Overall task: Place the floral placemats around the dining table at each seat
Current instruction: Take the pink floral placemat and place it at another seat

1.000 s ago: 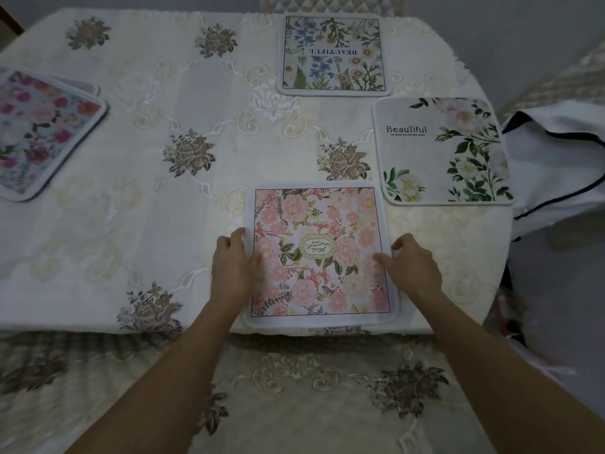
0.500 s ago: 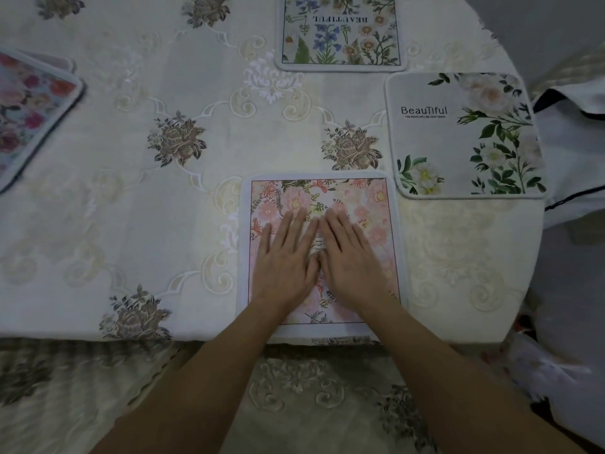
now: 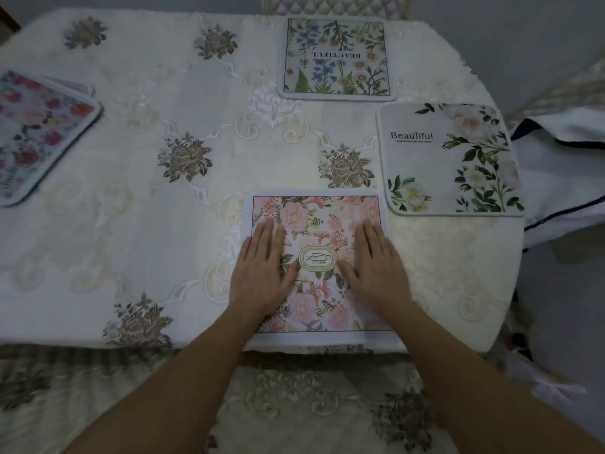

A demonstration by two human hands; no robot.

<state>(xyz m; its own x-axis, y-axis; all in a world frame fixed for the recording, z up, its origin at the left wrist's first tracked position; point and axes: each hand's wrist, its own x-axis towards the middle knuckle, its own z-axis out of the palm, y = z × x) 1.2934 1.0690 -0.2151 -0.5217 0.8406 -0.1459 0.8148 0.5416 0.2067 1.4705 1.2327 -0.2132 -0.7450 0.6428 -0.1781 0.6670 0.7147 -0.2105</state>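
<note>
Ten fingers lie straight and relaxed, flat on one mat and grasping nothing; the left fingers (image 3: 266, 231) press near its left border, the right fingers (image 3: 370, 232) near its right border, and the thumbs point inward toward a gold oval label printed GARDEN. The left hand (image 3: 262, 273) and the right hand (image 3: 376, 270) rest palm down, apart from each other, with the label showing between them; two bare forearms reach in from the near edge.

The pink floral placemat (image 3: 314, 214) under them lies square to the near edge of the desk (image 3: 147, 244), its near border right at the rim; this is one of four placemats showing their faces. A second, the white placemat (image 3: 435, 165) with green leaves and the word Beautiful, sits just beyond the pink one's right corner, at the right end of the desk; a third, the blue-flowered placemat (image 3: 337, 57), lies at the far edge, its lettering turned away. A fourth, the bright rose placemat (image 3: 39, 132), lies at the left edge, well apart; the corner of another mat (image 3: 80, 88) peeps from beneath it.

One cream embroidered tablecloth (image 3: 203, 103) covers the desk and hangs over the near side; one quilted chair back (image 3: 334, 3) stands behind the far mat; one white cloth with dark trim (image 3: 563, 165) lies off the right end.
</note>
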